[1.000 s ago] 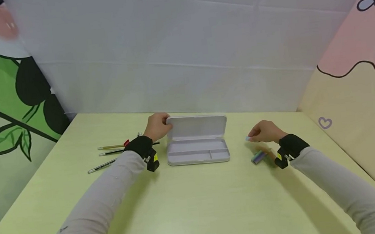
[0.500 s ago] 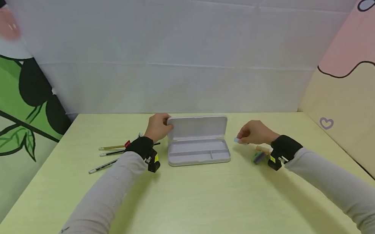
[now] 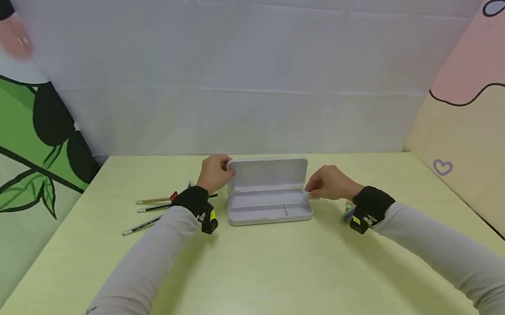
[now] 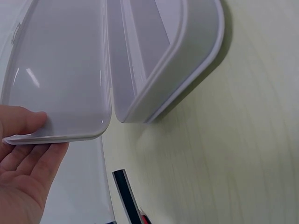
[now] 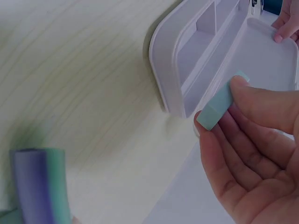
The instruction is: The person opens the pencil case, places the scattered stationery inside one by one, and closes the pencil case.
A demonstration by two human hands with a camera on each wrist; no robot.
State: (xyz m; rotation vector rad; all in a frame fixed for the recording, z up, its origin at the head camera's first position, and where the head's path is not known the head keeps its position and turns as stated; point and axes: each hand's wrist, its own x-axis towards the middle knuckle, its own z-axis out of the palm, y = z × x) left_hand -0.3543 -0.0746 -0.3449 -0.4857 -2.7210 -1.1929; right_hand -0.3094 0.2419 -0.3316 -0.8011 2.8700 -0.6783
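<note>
A white pencil case (image 3: 258,214) lies on the table with its lid (image 3: 270,172) raised; its tray has a few divided compartments and nothing shows in them. My left hand (image 3: 214,174) grips the lid's left edge, thumb on the inner face and fingers behind, as the left wrist view shows. Between thumb and fingers, my right hand (image 3: 329,184) pinches a small light-blue block-shaped eraser (image 5: 218,103). That hand is at the case's right side, and the eraser overlaps the right rim in the head view.
Several pencils (image 3: 141,225) lie left of the case, partly behind the left wrist; the end of one dark pencil (image 4: 125,193) shows close by. Under the right wrist sits a purple-and-green striped piece (image 5: 32,186). A white cloth wall (image 3: 246,101) stands behind the table.
My right hand has moved left with the eraser, from above the striped piece to the case's right edge. The left hand keeps its hold on the lid.
</note>
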